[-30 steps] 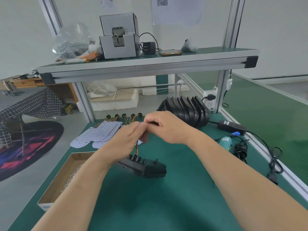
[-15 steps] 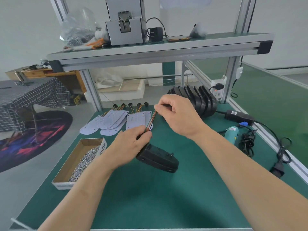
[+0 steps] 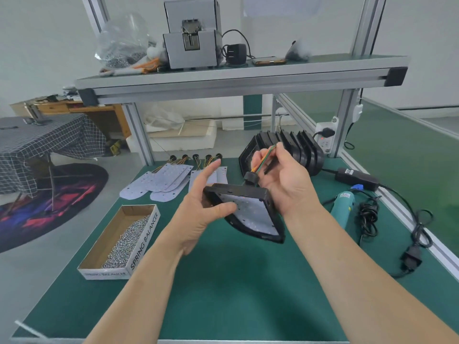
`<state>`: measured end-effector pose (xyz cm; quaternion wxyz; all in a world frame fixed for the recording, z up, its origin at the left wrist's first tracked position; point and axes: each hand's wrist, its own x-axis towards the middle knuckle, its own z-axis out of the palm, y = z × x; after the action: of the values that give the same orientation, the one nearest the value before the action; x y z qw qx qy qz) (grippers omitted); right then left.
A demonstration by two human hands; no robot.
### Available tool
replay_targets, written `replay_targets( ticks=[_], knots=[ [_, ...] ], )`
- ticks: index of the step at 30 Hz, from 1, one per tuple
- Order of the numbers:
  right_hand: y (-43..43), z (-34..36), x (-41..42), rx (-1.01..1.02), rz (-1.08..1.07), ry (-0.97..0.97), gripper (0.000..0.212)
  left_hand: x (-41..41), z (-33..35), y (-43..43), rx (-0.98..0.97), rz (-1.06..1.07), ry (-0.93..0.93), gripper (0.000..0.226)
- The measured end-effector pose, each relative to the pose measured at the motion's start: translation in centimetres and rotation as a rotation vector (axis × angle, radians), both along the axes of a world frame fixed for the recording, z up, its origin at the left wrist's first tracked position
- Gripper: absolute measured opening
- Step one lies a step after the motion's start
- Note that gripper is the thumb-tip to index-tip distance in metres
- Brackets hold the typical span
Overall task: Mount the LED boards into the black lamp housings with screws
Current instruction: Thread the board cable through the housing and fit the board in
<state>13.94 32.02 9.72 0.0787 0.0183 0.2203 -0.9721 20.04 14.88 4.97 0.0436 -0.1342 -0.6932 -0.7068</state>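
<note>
The right hand [image 3: 285, 182] pinches the wires [image 3: 263, 158]; the left hand [image 3: 201, 207], grip spread, should press the LED board [image 3: 255, 214] flat into the housing [image 3: 238, 191].

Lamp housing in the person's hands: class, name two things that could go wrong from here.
1. The lamp housing is tilted above the table, and no screws are visible in the board. Only the thumb of the left hand rests on the board, so it might slide out.
2. The right hand pinches the wires. A hard pull could strain them.
</note>
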Motion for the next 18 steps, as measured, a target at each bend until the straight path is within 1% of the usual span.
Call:
replay_targets(
  ticks=[1,2,3,5,6,7,8,10,11,12,13,14,16,17,18],
  knots=[
    [0.0,0.0,0.0,-0.066,0.025,-0.039,0.031,-0.2,0.0,0.3,0.068,-0.015,-0.016,0.084],
    [0.1,-0.1,0.0,-0.124,0.052,-0.066,0.033,-0.3,0.0,0.6,0.127,-0.033,-0.037,0.084],
    [0.1,-0.2,0.0,-0.167,0.076,-0.081,0.034,-0.4,-0.1,0.9,0.167,-0.058,-0.059,0.079],
    [0.3,-0.2,0.2,-0.17,0.106,-0.088,0.035,-0.4,-0.1,1.5,0.199,-0.084,-0.094,0.055],
    [0.5,-0.3,0.2,-0.138,0.115,-0.081,0.035,-0.4,-0.1,1.6,0.208,-0.068,-0.107,0.042],
    [0.6,-0.4,0.1,-0.09,0.117,-0.068,0.033,-0.4,-0.1,1.6,0.218,-0.052,-0.12,0.035],
    [0.7,-0.6,0.1,-0.033,0.108,-0.049,0.031,-0.3,0.0,1.6,0.233,-0.045,-0.134,0.032],
    [1.1,-0.8,0.1,0.088,0.085,-0.004,0.022,-0.3,0.3,1.3,0.264,-0.052,-0.146,0.034],
    [1.5,-1.0,0.0,0.148,0.091,0.029,0.021,-0.2,0.5,1.1,0.279,-0.064,-0.142,0.039],
    [1.9,-1.0,0.0,0.226,0.108,0.073,0.024,-0.1,0.9,0.9,0.286,-0.075,-0.138,0.044],
    [2.4,-1.0,0.0,0.356,0.134,0.133,0.027,0.0,1.2,0.7,0.283,-0.083,-0.132,0.048],
    [2.9,-0.8,0.1,0.565,0.147,0.22,0.024,0.1,1.5,0.5,0.272,-0.087,-0.126,0.05],
    [3.9,-0.3,0.2,1.161,0.053,0.483,0.01,0.2,2.0,0.0,0.225,-0.095,-0.108,0.049],
    [4.4,0.0,0.1,1.434,-0.045,0.646,0.017,0.2,2.2,-0.1,0.185,-0.096,-0.093,0.046],
    [4.8,0.3,-0.1,1.608,-0.104,0.8,0.024,0.2,2.4,-0.3,0.141,-0.092,-0.074,0.041]
  ],
)
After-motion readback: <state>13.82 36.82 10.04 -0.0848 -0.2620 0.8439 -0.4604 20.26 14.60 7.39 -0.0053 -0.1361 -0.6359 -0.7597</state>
